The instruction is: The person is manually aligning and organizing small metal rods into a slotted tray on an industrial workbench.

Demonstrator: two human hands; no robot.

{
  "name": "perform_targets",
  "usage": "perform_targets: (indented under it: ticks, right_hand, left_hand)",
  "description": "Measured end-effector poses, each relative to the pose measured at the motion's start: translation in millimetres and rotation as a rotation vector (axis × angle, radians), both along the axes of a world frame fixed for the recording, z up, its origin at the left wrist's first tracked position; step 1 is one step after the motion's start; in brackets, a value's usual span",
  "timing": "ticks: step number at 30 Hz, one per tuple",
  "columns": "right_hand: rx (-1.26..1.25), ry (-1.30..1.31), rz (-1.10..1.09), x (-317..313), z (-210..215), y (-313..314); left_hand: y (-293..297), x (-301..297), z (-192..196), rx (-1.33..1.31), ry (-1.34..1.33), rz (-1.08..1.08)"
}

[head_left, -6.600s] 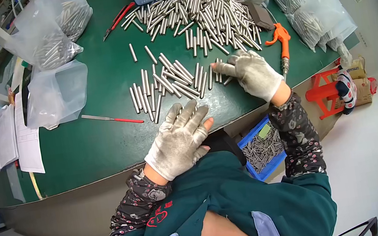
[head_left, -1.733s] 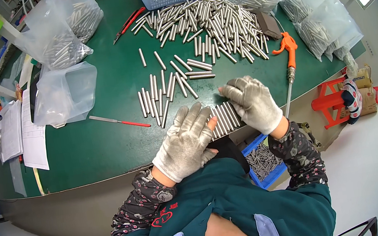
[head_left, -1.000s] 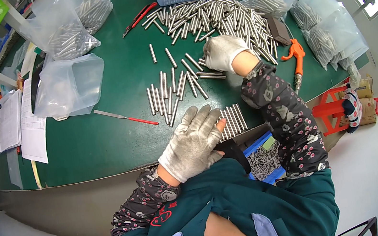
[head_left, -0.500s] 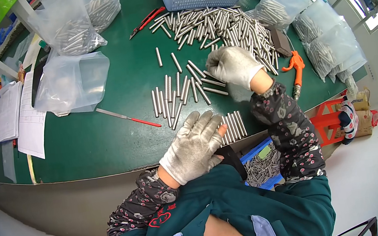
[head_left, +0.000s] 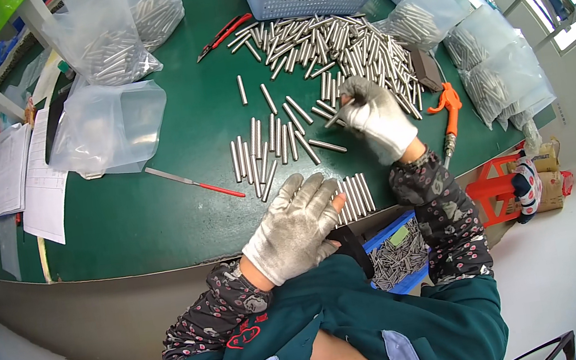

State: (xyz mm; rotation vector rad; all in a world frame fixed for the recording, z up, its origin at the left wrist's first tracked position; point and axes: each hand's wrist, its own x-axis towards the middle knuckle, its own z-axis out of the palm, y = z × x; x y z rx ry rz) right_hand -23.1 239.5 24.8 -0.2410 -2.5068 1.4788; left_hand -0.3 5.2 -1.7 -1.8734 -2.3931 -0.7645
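My left hand (head_left: pixel 293 225), in a worn white glove, lies flat with its fingers stretched over one end of a row of metal pins (head_left: pixel 356 196) near the table's front edge. The glove hides part of this row. At the near edge of a big heap of pins (head_left: pixel 361 44), my gloved right hand (head_left: pixel 376 117) is closed, fingers curled. A metal pin (head_left: pixel 333 120) shows at its fingertips, partly covered by the glove. Several loose pins (head_left: pixel 274 134) lie between the two hands and farther left on the green tabletop.
Behind the heap stands a blue plastic basket (head_left: pixel 311 3). Red-handled pliers (head_left: pixel 224 36), a red-handled file-like tool (head_left: pixel 196 182) and an orange air gun (head_left: pixel 448 109) lie around. Clear bags of pins (head_left: pixel 112 54) flank the table. Below its edge sits a blue bin (head_left: pixel 412 279) of small metal parts.
My right hand has shifted right and slightly nearer to me, uncovering pins at the heap's edge. My left hand has hardly moved.
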Motion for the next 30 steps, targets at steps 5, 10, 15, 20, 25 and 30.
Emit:
perform_targets:
  ticks: [5,10,15,20,25,30]
  right_hand:
    - [0.551,0.149,0.046,20,-9,-11]
    - [0.680,0.107,0.040,17,3,-4]
    - [0.939,-0.159,-0.040,-22,7,-6]
    - [1.066,-0.563,0.072,-49,22,-20]
    - [0.497,-0.318,0.079,-53,1,23]
    - [0.071,0.068,0.035,-18,-1,8]
  left_hand:
    - [-1,1,-1,-0.011,0.005,0.009]
    - [-1,1,1,-0.010,0.008,0.000]
    - [0,1,3,-0.002,-0.017,0.006]
    - [0,-1,2,-0.001,-0.020,0.002]
    - [1,0,2,0.018,-0.025,0.010]
    - [-2,-2,3,0.012,-0.013,-0.009]
